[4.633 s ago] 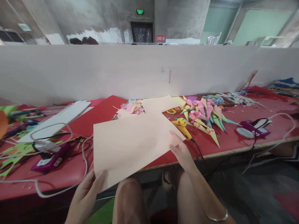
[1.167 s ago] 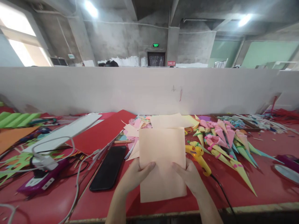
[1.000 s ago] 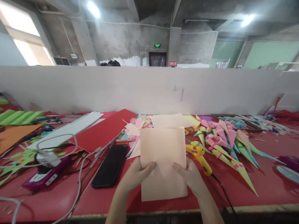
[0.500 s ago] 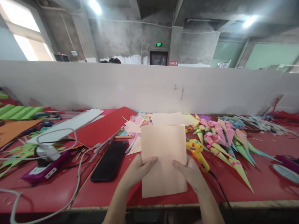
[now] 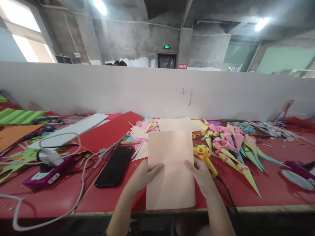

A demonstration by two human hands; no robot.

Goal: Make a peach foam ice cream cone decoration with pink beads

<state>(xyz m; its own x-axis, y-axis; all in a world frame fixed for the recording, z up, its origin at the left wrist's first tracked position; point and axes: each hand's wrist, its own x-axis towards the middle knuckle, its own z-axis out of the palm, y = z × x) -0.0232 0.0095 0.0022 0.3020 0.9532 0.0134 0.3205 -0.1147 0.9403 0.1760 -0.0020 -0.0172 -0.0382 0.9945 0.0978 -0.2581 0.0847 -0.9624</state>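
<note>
A peach paper sheet [image 5: 171,186] is held upright between my two hands over the front of the red table [image 5: 98,206]. My left hand [image 5: 145,175] grips its left edge, thumb on the face towards me and fingers hidden behind. On the right edge my right hand [image 5: 199,173] pinches the same sheet, its thumb also in front. Just beyond my right hand lies a yellow glue gun [image 5: 206,160]. More peach paper [image 5: 174,124] lies behind the sheet. A black phone [image 5: 114,167] rests left of my left hand.
Pink, yellow and green paper cones [image 5: 231,144] are heaped at the right. On the left are a purple power strip [image 5: 49,173] with white cables, red card [image 5: 105,131] and white card [image 5: 73,129]. A white partition [image 5: 147,91] stands behind the table.
The sheet's lower edge has shifted slightly towards me and left. My right thumb has moved a little right, nearer the sheet's edge. The view has shifted slightly.
</note>
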